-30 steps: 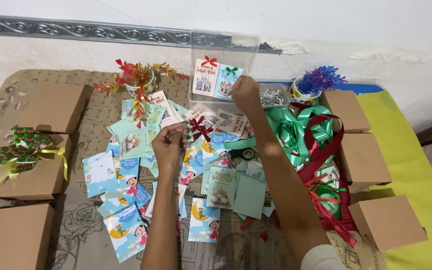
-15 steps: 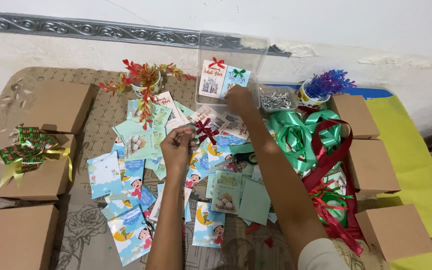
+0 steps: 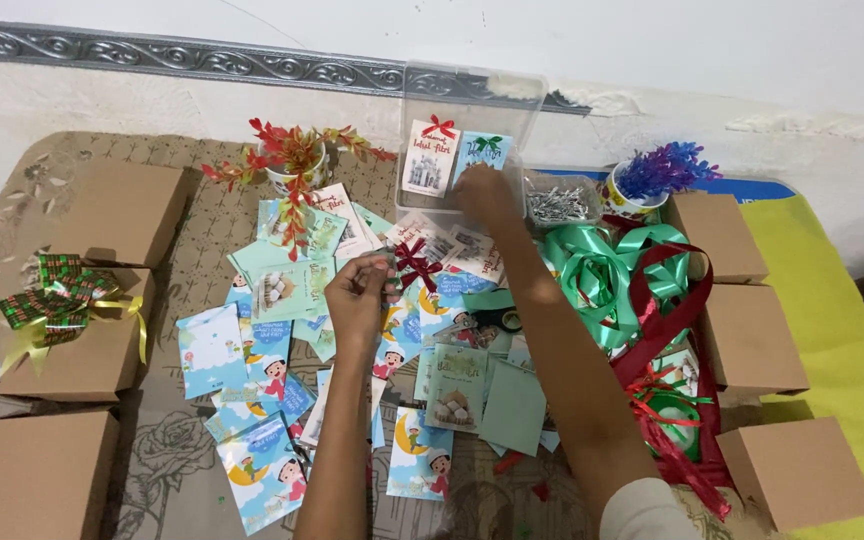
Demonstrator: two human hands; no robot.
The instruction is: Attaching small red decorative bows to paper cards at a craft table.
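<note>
My left hand [image 3: 357, 292] is over a spread of printed greeting cards [image 3: 272, 375], its fingertips pinched on a small red ribbon bow [image 3: 414, 262]. My right hand [image 3: 482, 195] reaches into a clear plastic container [image 3: 512, 100] at the back. Its fingers rest on the lower edge of a blue card with a green bow [image 3: 482, 148] that stands upright inside. A white card with a red bow [image 3: 426, 158] stands just left of the blue one. My right forearm crosses over the cards on the table.
Brown cardboard boxes line the left [image 3: 127, 210] and right [image 3: 752, 335] edges, and one on the left carries a green and gold bow [image 3: 47, 300]. Loose green ribbon [image 3: 602, 265] and red ribbon [image 3: 667, 320] lie at right. Behind stand a red-leaf plant cup [image 3: 292, 160], a purple-leaf cup [image 3: 652, 180] and a small tub of metal pins [image 3: 557, 203].
My right hand has stayed at the container by the blue card. My left hand has kept its pinch on the red bow. The view has shifted slightly.
</note>
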